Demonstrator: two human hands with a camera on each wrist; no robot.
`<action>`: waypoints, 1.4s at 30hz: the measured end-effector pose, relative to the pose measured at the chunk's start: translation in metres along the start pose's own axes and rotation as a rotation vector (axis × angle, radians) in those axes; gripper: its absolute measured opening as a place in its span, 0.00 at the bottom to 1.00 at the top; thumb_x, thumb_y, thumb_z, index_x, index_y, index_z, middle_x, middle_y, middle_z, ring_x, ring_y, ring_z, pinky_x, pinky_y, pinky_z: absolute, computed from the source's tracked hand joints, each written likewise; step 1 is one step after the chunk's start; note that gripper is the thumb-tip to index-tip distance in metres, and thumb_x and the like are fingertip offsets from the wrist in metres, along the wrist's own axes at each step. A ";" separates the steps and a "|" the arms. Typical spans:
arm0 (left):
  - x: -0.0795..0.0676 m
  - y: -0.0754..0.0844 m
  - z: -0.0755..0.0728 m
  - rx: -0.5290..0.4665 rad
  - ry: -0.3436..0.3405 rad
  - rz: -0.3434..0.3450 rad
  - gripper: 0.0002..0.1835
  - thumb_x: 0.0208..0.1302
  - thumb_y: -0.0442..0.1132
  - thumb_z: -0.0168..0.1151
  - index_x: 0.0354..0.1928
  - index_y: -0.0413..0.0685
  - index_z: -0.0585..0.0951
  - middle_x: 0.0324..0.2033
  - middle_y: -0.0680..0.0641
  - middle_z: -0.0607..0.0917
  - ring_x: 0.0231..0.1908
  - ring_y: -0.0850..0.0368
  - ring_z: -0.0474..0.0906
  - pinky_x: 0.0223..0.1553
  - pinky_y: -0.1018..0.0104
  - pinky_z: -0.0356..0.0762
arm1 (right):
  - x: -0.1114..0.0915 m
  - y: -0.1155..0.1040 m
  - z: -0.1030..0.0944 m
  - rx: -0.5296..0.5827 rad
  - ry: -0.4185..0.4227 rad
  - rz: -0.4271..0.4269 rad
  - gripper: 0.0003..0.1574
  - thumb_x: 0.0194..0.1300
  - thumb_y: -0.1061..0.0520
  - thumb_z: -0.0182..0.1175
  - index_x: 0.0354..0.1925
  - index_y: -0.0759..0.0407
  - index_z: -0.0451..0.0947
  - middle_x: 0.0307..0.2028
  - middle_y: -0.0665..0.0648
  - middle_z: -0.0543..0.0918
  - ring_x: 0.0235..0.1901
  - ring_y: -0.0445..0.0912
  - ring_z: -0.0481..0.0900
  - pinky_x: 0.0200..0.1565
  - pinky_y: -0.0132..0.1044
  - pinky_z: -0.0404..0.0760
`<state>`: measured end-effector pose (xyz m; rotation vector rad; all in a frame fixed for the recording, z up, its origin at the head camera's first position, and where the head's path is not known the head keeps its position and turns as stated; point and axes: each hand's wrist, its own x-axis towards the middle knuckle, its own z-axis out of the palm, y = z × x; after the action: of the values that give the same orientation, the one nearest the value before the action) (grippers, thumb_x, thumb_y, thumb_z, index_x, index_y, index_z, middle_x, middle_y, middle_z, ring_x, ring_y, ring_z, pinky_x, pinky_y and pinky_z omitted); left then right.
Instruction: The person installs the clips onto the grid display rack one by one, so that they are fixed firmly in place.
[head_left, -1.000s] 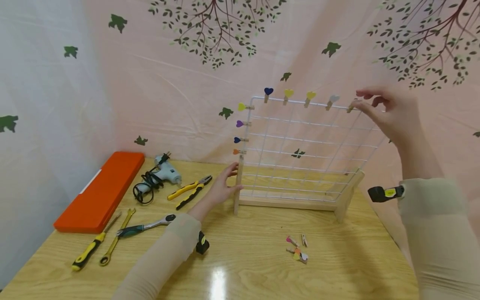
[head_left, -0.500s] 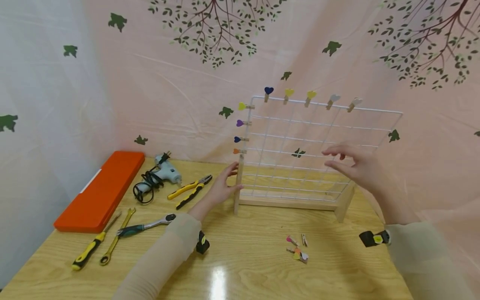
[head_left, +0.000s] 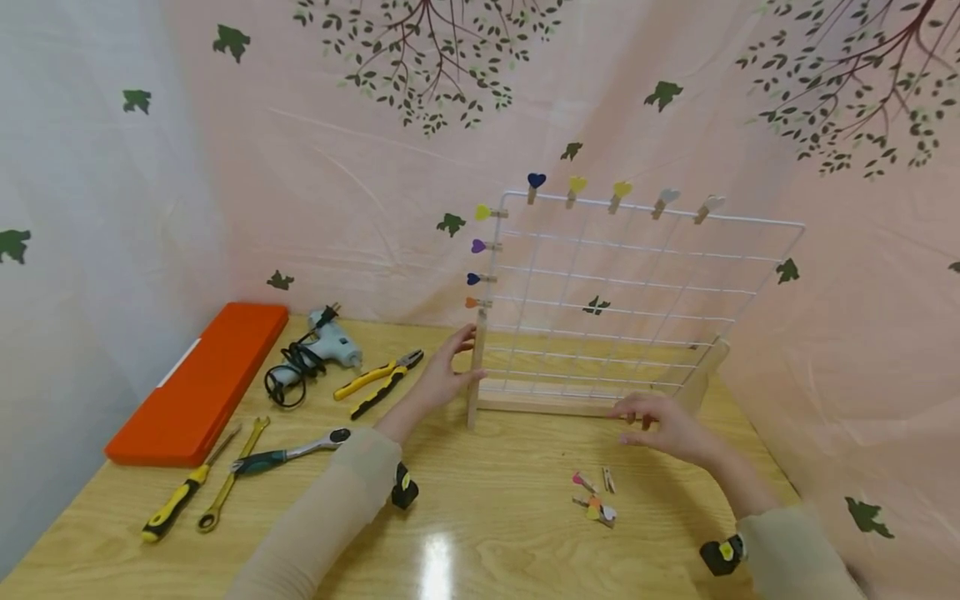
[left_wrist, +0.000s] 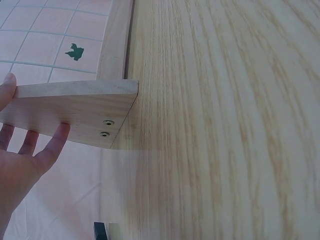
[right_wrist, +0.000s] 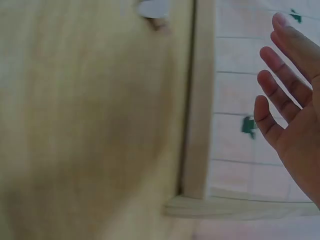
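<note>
A white wire grid (head_left: 750,220) stands in a wooden base (head_left: 547,404) on the table. Several small heart-topped clothespins are clipped along its top, among them a white one (head_left: 708,208) farthest right; several more, including a purple one (head_left: 483,247), line its left side. My left hand (head_left: 441,379) holds the base's left end board (left_wrist: 80,112), thumb on the edge and fingertips against the outer face. Spread fingers and nothing held: so my right hand (right_wrist: 295,105) hovers before the base's right part. Loose clothespins (head_left: 597,507) lie on the table nearer me.
At left lie an orange case (head_left: 202,383), a glue gun (head_left: 333,343) with its cord wound up, yellow-black pliers (head_left: 378,383), a screwdriver (head_left: 176,508), a combination wrench (head_left: 232,475) and a ratchet (head_left: 288,454). A printed cloth (head_left: 375,192) hangs behind the table.
My right hand has let go of the white heart clothespin on the grid's top wire and come down toward the loose clothespins. The left hand stays on the base.
</note>
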<state>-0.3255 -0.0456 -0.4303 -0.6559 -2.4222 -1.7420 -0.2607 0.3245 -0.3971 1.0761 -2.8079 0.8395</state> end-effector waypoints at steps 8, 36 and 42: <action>-0.008 0.025 -0.007 -0.032 -0.043 0.009 0.40 0.56 0.36 0.61 0.68 0.52 0.52 0.64 0.45 0.59 0.62 0.43 0.58 0.46 0.51 0.75 | -0.018 0.020 0.035 0.177 -0.181 0.050 0.21 0.54 0.53 0.63 0.47 0.56 0.76 0.41 0.53 0.80 0.36 0.45 0.74 0.32 0.31 0.75; -0.007 0.019 -0.004 -0.048 -0.038 -0.006 0.40 0.55 0.36 0.62 0.68 0.55 0.52 0.64 0.47 0.59 0.62 0.44 0.57 0.47 0.51 0.74 | -0.014 0.019 0.039 0.237 -0.229 -0.011 0.09 0.58 0.54 0.59 0.38 0.53 0.79 0.32 0.49 0.79 0.27 0.35 0.70 0.26 0.28 0.72; -0.001 0.004 -0.001 -0.012 -0.008 0.000 0.40 0.54 0.39 0.63 0.67 0.62 0.53 0.63 0.52 0.60 0.62 0.48 0.59 0.45 0.55 0.76 | -0.004 -0.010 0.000 0.170 -0.098 -0.139 0.13 0.60 0.67 0.53 0.42 0.56 0.77 0.32 0.49 0.77 0.23 0.40 0.68 0.22 0.29 0.71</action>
<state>-0.3231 -0.0453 -0.4269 -0.6653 -2.4194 -1.7587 -0.2512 0.3209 -0.3932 1.3535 -2.7389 1.0541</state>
